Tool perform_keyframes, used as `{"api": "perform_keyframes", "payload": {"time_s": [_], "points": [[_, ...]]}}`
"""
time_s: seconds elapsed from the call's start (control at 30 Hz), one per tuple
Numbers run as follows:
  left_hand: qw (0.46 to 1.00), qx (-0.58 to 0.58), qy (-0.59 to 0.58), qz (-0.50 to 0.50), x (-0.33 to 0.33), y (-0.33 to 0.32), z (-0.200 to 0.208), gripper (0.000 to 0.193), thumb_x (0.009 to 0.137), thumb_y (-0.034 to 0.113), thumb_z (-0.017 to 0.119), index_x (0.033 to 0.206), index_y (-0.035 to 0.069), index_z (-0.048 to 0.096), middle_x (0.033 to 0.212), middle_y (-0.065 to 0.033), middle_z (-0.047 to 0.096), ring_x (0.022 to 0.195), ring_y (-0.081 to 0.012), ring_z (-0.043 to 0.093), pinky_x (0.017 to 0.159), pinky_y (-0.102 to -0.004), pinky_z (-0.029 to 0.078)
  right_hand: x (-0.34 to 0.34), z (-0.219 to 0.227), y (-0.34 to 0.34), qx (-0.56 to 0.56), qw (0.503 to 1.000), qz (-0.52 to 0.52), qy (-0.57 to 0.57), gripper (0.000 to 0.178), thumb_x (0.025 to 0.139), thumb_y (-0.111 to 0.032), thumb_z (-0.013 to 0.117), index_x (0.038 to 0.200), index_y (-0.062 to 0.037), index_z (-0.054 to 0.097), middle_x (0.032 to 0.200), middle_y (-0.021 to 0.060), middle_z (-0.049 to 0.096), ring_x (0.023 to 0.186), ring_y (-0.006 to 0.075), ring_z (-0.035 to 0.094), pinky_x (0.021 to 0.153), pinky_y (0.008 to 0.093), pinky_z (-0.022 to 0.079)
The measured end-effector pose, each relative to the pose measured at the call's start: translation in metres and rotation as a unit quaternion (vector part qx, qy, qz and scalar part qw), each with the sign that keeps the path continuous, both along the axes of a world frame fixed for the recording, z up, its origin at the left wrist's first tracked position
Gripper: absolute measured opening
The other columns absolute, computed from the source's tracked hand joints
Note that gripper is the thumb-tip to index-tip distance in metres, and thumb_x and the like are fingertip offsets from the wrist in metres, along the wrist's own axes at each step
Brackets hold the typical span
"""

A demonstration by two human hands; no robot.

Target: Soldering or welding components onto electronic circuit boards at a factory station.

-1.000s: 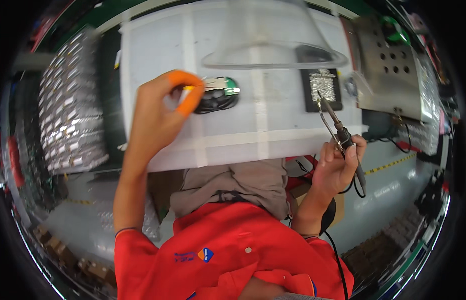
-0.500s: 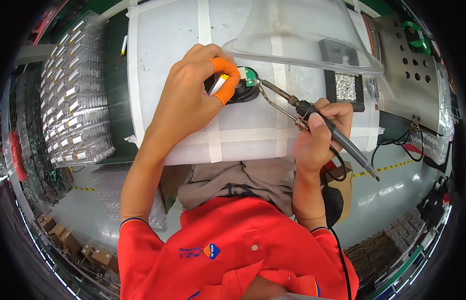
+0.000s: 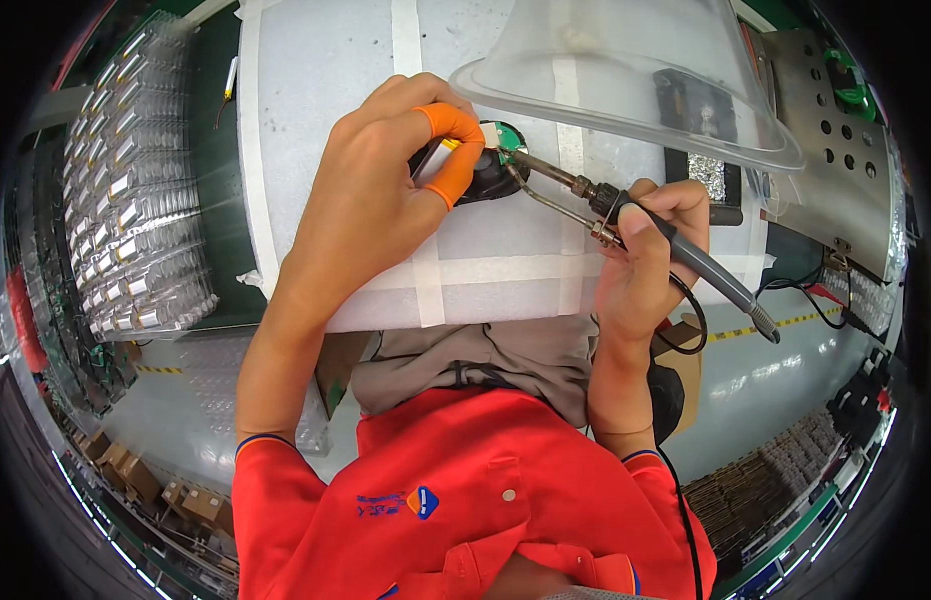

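My left hand (image 3: 386, 170) wears orange finger covers on the thumb and forefinger, whose tips pinch together at the edge of a small green circuit board (image 3: 510, 137). What lies between these tips is hidden. Inside the finger loop shows a silver battery (image 3: 436, 162) with a yellow end. Under it and the board sits a black rounded housing (image 3: 494, 184). My right hand (image 3: 651, 250) grips a soldering iron (image 3: 701, 262) with a thin metal side tube (image 3: 556, 208). Its tip meets the board, as far as I can see, just beside the left fingertips.
A clear plastic hood (image 3: 626, 100) overhangs the back right of the white taped mat (image 3: 326, 40). Under its rim stands a black holder with metallic filling (image 3: 706, 175). Stacked clear trays of batteries (image 3: 136, 190) rise at the left; one loose battery (image 3: 231, 78) lies beside the mat.
The iron's tip has shifted from the board's right edge a little further onto it, and its handle has swung slightly right. My left hand keeps its pinch. The whole view has shifted slightly.
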State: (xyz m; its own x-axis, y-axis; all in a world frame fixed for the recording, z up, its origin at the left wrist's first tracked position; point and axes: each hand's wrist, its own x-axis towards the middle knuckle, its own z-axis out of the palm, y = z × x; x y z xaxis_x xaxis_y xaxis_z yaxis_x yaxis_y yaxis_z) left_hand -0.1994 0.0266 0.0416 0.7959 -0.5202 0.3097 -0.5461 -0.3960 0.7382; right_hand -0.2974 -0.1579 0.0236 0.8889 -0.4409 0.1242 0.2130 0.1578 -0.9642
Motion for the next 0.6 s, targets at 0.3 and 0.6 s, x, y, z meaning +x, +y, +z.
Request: {"api": "perform_keyframes", "payload": {"time_s": [0.3,0.6], "points": [[0.999,0.04,0.002,-0.008,-0.0001,0.0025,0.0024,0.016,0.075,-0.003,0.07,0.091,-0.002,0.067,0.097,-0.0151,0.068,0.085,-0.0302,0.065,0.076,-0.0316,0.049,0.0005,0.001,-0.0003,0.008,1.0,-0.004,0.025,0.014,0.08,-0.002,0.052,0.089,-0.0044,0.042,0.07,0.002,0.042,0.053,0.0057,0.034,0.046,0.0192,0.028],[0.998,0.058,0.007,-0.022,0.0023,0.004,0.0064,0.016,0.074,-0.002,0.071,0.09,-0.002,0.067,0.098,-0.0162,0.067,0.084,-0.0302,0.065,0.077,-0.0323,0.049,-0.0019,0.0001,-0.0024,0.016,0.999,-0.014,0.025,0.017,0.079,-0.005,0.054,0.091,-0.0053,0.042,0.074,0.0045,0.044,0.054,0.0073,0.037,0.046,0.02,0.031]]}}
